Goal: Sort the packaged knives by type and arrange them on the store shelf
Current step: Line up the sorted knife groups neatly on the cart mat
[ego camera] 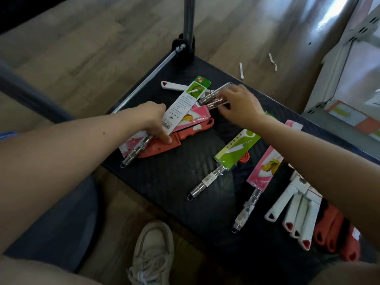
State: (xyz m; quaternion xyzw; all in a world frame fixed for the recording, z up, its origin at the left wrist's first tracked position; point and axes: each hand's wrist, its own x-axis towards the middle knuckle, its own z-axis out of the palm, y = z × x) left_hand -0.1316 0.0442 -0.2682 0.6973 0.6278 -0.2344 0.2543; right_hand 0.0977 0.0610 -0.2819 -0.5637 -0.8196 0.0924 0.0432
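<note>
My left hand (153, 122) pinches a white-backed knife package (185, 103), and the card partly hides its fingers. My right hand (238, 103) curls over steel handles (213, 100) at upper centre, but I cannot tell whether it grips them. At lower right on the black surface (174, 182), the white-handled knives (296, 212) disappear under my forearm.

Daylight from upper right, glare on floor (329, 15), soft blur, wide-angle bending at edges
</note>
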